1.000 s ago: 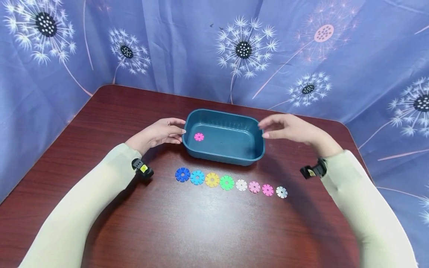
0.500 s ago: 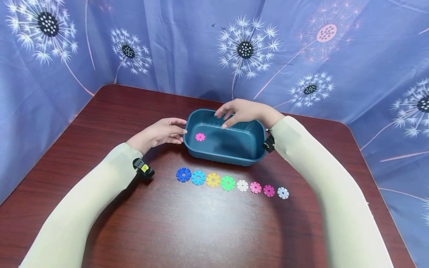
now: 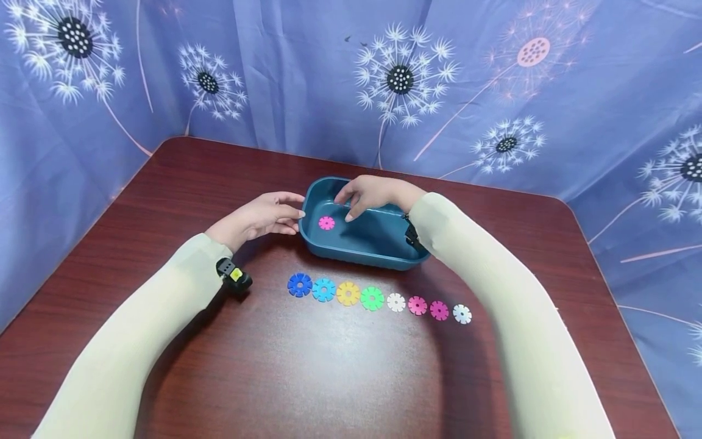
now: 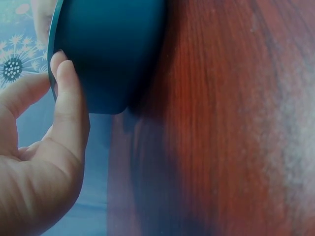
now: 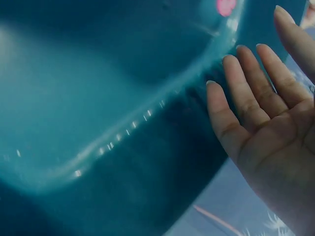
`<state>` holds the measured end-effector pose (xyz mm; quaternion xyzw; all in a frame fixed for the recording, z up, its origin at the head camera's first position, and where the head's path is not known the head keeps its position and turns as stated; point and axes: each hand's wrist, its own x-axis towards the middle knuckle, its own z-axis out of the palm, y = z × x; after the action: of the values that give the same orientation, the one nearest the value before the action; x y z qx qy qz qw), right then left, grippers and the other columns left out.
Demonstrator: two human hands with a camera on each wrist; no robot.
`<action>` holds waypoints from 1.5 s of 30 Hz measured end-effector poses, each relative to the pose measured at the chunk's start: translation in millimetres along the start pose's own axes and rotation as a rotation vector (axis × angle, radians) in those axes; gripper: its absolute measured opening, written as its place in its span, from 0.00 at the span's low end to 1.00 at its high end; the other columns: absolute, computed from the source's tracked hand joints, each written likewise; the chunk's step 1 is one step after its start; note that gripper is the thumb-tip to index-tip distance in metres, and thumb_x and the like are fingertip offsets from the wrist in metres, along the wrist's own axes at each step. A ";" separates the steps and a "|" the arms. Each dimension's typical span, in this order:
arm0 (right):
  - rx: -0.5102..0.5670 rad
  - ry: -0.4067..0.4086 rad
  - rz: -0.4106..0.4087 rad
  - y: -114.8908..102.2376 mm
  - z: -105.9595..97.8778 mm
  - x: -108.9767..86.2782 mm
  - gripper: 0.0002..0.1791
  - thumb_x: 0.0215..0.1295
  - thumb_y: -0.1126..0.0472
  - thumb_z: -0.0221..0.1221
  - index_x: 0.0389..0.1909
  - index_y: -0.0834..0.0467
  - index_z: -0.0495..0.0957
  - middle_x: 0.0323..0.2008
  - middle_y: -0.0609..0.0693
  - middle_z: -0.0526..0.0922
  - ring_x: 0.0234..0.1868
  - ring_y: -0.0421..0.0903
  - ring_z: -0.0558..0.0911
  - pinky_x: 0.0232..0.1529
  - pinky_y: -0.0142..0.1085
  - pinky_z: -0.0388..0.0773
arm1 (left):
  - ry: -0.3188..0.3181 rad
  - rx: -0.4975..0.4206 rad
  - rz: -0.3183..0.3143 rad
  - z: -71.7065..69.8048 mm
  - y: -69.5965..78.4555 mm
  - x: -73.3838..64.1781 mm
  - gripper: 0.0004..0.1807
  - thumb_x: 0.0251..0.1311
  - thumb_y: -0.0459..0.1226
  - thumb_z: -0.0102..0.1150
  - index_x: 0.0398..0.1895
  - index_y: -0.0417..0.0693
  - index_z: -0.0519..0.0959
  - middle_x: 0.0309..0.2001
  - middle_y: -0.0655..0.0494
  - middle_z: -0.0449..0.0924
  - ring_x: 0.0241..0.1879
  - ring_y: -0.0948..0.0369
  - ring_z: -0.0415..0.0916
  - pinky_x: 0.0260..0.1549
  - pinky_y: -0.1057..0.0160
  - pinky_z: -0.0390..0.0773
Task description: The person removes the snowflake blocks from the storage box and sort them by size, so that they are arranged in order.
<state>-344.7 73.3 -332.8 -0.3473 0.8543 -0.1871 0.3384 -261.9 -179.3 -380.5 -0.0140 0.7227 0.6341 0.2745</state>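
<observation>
A dark teal plastic bin [image 3: 362, 256] stands on the table with one pink notched disc [image 3: 326, 223] lying inside near its left end. My left hand [image 3: 258, 219] holds the bin's left rim with its fingertips and thumb; in the left wrist view, fingers [image 4: 69, 98] press the outer wall. My right hand [image 3: 370, 194] reaches over the back of the bin, its fingertips slightly to the right of the pink disc and apart from it. The right wrist view shows the right fingers [image 5: 241, 88] spread loosely, holding nothing.
In front of the bin lies a row of notched discs: dark blue [image 3: 300, 285], light blue [image 3: 324, 290], yellow [image 3: 348, 294], green [image 3: 372, 299], then smaller white and pink ones. A blue dandelion-print curtain [image 3: 307, 73] hangs behind the brown table [image 3: 247, 378].
My right hand has moved left from the bin's right rim, over its inside, and lowered toward the pink disc. The left hand stays at the left rim.
</observation>
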 end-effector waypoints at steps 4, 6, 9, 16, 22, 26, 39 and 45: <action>-0.009 0.000 -0.010 -0.1 6.4 6.3 0.29 0.67 0.63 0.66 0.68 0.63 0.73 0.67 0.61 0.77 0.64 0.56 0.80 0.69 0.49 0.77 | -0.004 0.008 0.002 -0.7 2.5 0.2 0.33 0.74 0.33 0.52 0.78 0.39 0.56 0.31 0.59 0.81 0.28 0.66 0.81 0.35 0.72 0.86; -0.014 0.010 -0.017 -0.4 9.2 9.3 0.28 0.67 0.63 0.66 0.67 0.64 0.74 0.67 0.61 0.78 0.64 0.57 0.80 0.69 0.49 0.77 | -0.003 0.007 0.003 -1.2 3.6 0.3 0.32 0.74 0.33 0.52 0.78 0.39 0.57 0.31 0.59 0.81 0.28 0.67 0.81 0.34 0.72 0.86; -0.036 0.028 -0.031 0.1 13.4 14.6 0.27 0.67 0.63 0.66 0.66 0.64 0.75 0.66 0.61 0.79 0.62 0.56 0.80 0.67 0.48 0.79 | -0.006 -0.004 0.005 -1.3 5.1 0.5 0.32 0.74 0.32 0.52 0.78 0.39 0.57 0.31 0.59 0.81 0.27 0.67 0.81 0.34 0.72 0.86; -0.120 0.101 -0.062 -0.1 26.5 26.2 0.25 0.67 0.61 0.67 0.63 0.63 0.79 0.59 0.60 0.81 0.48 0.51 0.80 0.53 0.40 0.83 | -0.012 -0.014 0.017 -0.3 6.1 1.0 0.32 0.73 0.32 0.52 0.78 0.39 0.56 0.30 0.59 0.81 0.27 0.67 0.80 0.34 0.72 0.86; -0.143 0.150 -0.069 -1.8 38.2 31.4 0.18 0.66 0.60 0.68 0.54 0.62 0.83 0.51 0.59 0.80 0.42 0.48 0.76 0.44 0.34 0.77 | -0.007 -0.005 0.009 0.4 4.1 0.2 0.32 0.74 0.33 0.53 0.77 0.39 0.57 0.31 0.59 0.82 0.28 0.67 0.81 0.35 0.71 0.87; -0.108 0.166 -0.057 -2.0 42.4 33.0 0.15 0.65 0.60 0.69 0.48 0.61 0.81 0.45 0.57 0.80 0.43 0.48 0.76 0.45 0.35 0.77 | -0.003 0.002 0.010 0.1 0.8 0.6 0.32 0.74 0.33 0.53 0.77 0.39 0.58 0.32 0.58 0.83 0.28 0.66 0.81 0.36 0.71 0.87; 0.029 0.212 -0.063 1.9 25.7 22.7 0.05 0.68 0.66 0.65 0.40 0.63 0.85 0.37 0.55 0.86 0.36 0.43 0.80 0.44 0.33 0.84 | 0.000 -0.008 0.009 1.5 -3.3 -1.7 0.32 0.73 0.32 0.53 0.77 0.38 0.57 0.31 0.57 0.82 0.27 0.67 0.81 0.34 0.71 0.87; 0.030 0.315 -0.055 -10.2 -1.8 -20.0 0.05 0.66 0.63 0.67 0.38 0.61 0.87 0.32 0.50 0.87 0.34 0.40 0.80 0.39 0.30 0.79 | -0.017 -0.009 0.017 1.0 -2.7 -3.5 0.33 0.72 0.32 0.53 0.77 0.36 0.56 0.30 0.59 0.81 0.27 0.67 0.80 0.34 0.72 0.86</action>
<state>-330.6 80.8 -316.9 -0.3318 0.8841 -0.2613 0.1999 -257.5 -180.0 -381.5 -0.0036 0.7176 0.6398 0.2753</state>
